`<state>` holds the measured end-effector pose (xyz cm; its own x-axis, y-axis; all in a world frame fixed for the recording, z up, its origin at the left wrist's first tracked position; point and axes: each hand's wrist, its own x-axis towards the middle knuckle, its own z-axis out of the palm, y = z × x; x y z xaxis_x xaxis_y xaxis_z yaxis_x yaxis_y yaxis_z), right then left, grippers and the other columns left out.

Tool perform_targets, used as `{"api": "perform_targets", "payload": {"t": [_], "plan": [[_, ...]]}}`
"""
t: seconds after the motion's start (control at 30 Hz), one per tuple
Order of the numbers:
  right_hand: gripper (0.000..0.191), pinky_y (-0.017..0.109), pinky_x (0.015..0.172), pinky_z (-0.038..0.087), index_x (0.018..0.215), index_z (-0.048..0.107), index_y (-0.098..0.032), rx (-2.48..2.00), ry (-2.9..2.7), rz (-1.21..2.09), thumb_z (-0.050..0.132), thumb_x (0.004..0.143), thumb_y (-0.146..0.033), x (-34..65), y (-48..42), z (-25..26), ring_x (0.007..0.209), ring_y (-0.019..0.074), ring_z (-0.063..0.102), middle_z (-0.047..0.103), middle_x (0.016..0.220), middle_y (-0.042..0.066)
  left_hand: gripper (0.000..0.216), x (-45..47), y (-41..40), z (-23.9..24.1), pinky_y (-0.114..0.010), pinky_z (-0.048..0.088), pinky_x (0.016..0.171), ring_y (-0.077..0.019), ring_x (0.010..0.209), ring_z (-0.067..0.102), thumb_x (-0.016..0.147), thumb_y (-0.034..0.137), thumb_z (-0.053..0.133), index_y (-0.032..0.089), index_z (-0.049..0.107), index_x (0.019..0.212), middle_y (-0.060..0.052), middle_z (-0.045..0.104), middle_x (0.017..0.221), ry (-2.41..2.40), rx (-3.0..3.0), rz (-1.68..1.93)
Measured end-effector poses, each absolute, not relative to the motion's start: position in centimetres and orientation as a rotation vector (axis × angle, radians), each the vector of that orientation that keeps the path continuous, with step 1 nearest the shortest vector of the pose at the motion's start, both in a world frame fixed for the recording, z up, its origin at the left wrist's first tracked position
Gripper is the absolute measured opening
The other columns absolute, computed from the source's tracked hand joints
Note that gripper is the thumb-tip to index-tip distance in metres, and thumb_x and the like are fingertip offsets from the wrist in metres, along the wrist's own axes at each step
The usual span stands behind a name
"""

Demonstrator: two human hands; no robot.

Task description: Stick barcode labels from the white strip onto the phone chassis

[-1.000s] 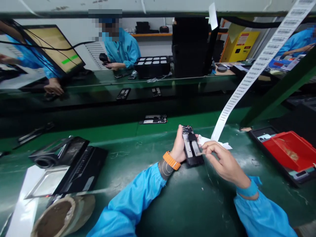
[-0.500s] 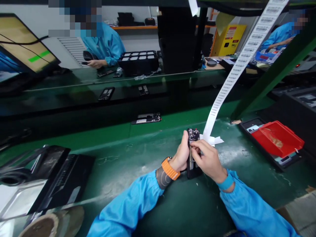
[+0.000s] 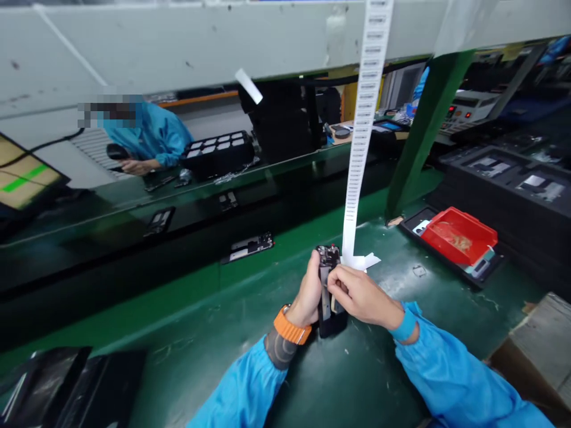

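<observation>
An opened phone [image 3: 329, 326] stands tilted over the green bench, its bare circuit board at the top end and a long pale strip down its middle. My left hand [image 3: 307, 294] grips it along its left side, thumb at the upper edge. Over the phone's right half, my right hand [image 3: 359, 292] is closed in a pinch, fingertips against the inside of the phone. Whatever those fingertips may hold is hidden. Just behind the phone hangs a long strip of barcode labels [image 3: 362, 131], its lower end reaching crumpled white paper [image 3: 355, 261].
Another opened phone [image 3: 243, 249] lies beyond my hands. To the right, a red bin [image 3: 486, 235] sits on a black tray [image 3: 479, 280], near stacked black trays [image 3: 504, 196] and a cardboard box [image 3: 537, 345]. A person [image 3: 165, 134] in blue works across the bench.
My view has swung right and upward, bringing the pale overhead beam into sight. Both hands remain at the phone, and more of its inner strip shows below my right fingers.
</observation>
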<state>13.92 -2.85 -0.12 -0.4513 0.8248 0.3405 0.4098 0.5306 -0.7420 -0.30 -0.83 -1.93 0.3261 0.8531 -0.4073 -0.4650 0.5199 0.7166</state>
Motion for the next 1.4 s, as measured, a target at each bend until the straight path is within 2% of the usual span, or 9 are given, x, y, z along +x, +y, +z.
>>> {"api": "perform_targets", "payload": {"t": [0.2, 0.43, 0.6, 0.87, 0.93, 1.03, 1.17, 1.3, 1.4], "plan": [[0.007, 0.031, 0.068, 0.044, 0.084, 0.056, -0.02, -1.641, -1.472, 0.152, 0.055, 0.09, -0.017, 29.1, -0.9, 1.7, 0.07, 0.0179, 0.061, 0.063, 0.077, 0.005, 0.07, -1.7, 6.9, 1.1, -0.031, 0.053, 0.053, -0.0228, 0.061, 0.069, 0.092, 0.07, 0.034, 0.013, 0.061, 0.123, -0.01, 0.071, 0.082, 0.699, 0.716, 0.928], [0.035, 0.035, 0.064, 0.034, 0.061, 0.043, -0.025, -2.248, -1.659, -0.102, 0.066, 0.087, -0.029, 41.2, 1.5, -0.2, 0.058, 0.0175, 0.049, 0.055, 0.063, 0.003, 0.08, -0.4, 12.2, 0.1, -0.039, 0.055, 0.062, -0.0307, 0.069, 0.072, 0.093, 0.07, 0.032, 0.005, 0.055, 0.135, -0.018, 0.072, 0.085, 0.426, 0.716, 0.487], [0.005, 0.033, 0.069, 0.034, 0.082, 0.057, -0.021, -2.187, -1.484, -0.349, 0.061, 0.085, -0.021, 40.1, 2.3, -0.7, 0.084, 0.0232, 0.058, 0.063, 0.087, 0.009, 0.086, 0.4, 11.4, -0.4, -0.039, 0.055, 0.067, -0.0306, 0.072, 0.072, 0.088, 0.075, 0.037, 0.006, 0.053, 0.137, -0.018, 0.072, 0.087, 0.299, 0.674, 0.45], [0.02, 0.037, 0.065, 0.026, 0.063, 0.057, -0.022, -2.51, -1.376, 0.011, 0.058, 0.081, -0.03, 40.1, 3.0, -1.1, 0.067, 0.0233, 0.053, 0.06, 0.063, 0.005, 0.083, -1.5, 6.5, 1.1, -0.038, 0.056, 0.066, -0.0305, 0.076, 0.072, 0.086, 0.072, 0.047, 0.01, 0.048, 0.142, -0.017, 0.072, 0.094, 0.219, 0.666, 0.59], [0.006, 0.037, 0.066, 0.027, 0.077, 0.061, -0.021, -2.459, -1.374, -0.068, 0.058, 0.079, -0.025, 40.6, 2.9, -1.1, 0.074, 0.0243, 0.057, 0.066, 0.077, 0.008, 0.081, -1.8, 5.7, 1.4, -0.038, 0.055, 0.065, -0.0307, 0.076, 0.072, 0.087, 0.071, 0.046, 0.012, 0.047, 0.143, -0.016, 0.072, 0.093, 0.209, 0.642, 0.615], [0.029, 0.038, 0.07, 0.033, 0.104, 0.061, -0.017, -2.261, -1.26, -0.238, 0.061, 0.077, -0.025, 39.0, 2.5, -0.1, 0.085, 0.0275, 0.06, 0.069, 0.093, 0.012, 0.08, -1.9, 4.8, 1.7, -0.038, 0.055, 0.064, -0.0312, 0.077, 0.072, 0.088, 0.07, 0.046, 0.013, 0.046, 0.144, -0.015, 0.072, 0.093, 0.183, 0.62, 0.637], [0.019, 0.037, 0.074, 0.048, 0.092, 0.065, -0.017, -1.667, -1.254, -0.185, 0.054, 0.085, -0.031, 29.5, 1.1, 1.4, 0.079, 0.0234, 0.064, 0.069, 0.086, 0.01, 0.078, -1.6, 3.7, 1.8, -0.037, 0.055, 0.067, -0.0303, 0.076, 0.072, 0.087, 0.068, 0.051, 0.011, 0.05, 0.14, -0.015, 0.072, 0.092, 0.184, 0.603, 0.637], [0.021, 0.039, 0.09, 0.054, 0.107, 0.068, -0.021, -1.1, -1.74, 0.124, 0.054, 0.092, -0.026, 19.3, -0.1, 1.5, 0.108, 0.0237, 0.065, 0.068, 0.119, 0.011, 0.077, -1.3, 2.2, 1.6, -0.039, 0.055, 0.071, -0.0313, 0.078, 0.072, 0.087, 0.069, 0.048, 0.008, 0.055, 0.133, -0.016, 0.072, 0.094, 0.206, 0.568, 0.639], [0.021, 0.04, 0.095, 0.055, 0.107, 0.068, -0.023, -1.02, -1.751, 0.128, 0.052, 0.094, -0.021, 17.1, -0.4, 0.9, 0.106, 0.0226, 0.067, 0.071, 0.112, 0.009, 0.078, -1.2, 1.0, 1.7, -0.041, 0.055, 0.07, -0.0337, 0.08, 0.072, 0.085, 0.073, 0.047, 0.01, 0.056, 0.131, -0.017, 0.072, 0.095, 0.198, 0.538, 0.621]]}}
